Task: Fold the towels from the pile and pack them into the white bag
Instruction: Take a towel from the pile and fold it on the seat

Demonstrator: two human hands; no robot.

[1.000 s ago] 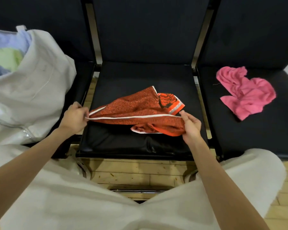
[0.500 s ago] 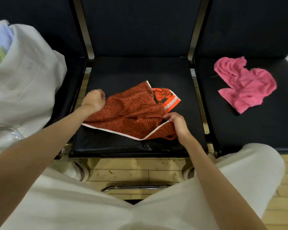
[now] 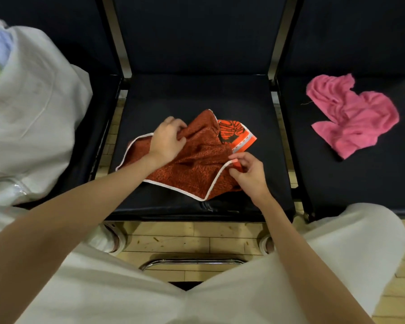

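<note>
Our right hand [image 3: 249, 176] pinches the white-piped edge of the rust-orange patterned terry towel [image 3: 192, 169] between thumb and fingertips, near its right side. Our left hand [image 3: 167, 139] has its fingers curled into a bunched fold near the towel's upper middle, gripping cloth. Both hands grasp the same towel.

The towel lies rumpled on the seat of the middle black padded chair [image 3: 197, 94], toward the front edge, a brighter orange printed corner poking out at the upper right. No clean fold in it yet (our read: we're mid-step, squaring it up before the first fold).

Next move, as we judge it: pull the piped edges taut, spread the cloth flat on the seat, then bring edge to edge. Terry is limp, so the hands need to stay well apart or it bunches again.

The crumpled pink towel [image 3: 353, 115] waits on the right-hand chair seat, unfolded, well apart from our hands. The white fabric bag [image 3: 33, 113] slumps on the left chair, pale blue and green cloth showing at its mouth. So at least two towels left to pack.
</note>
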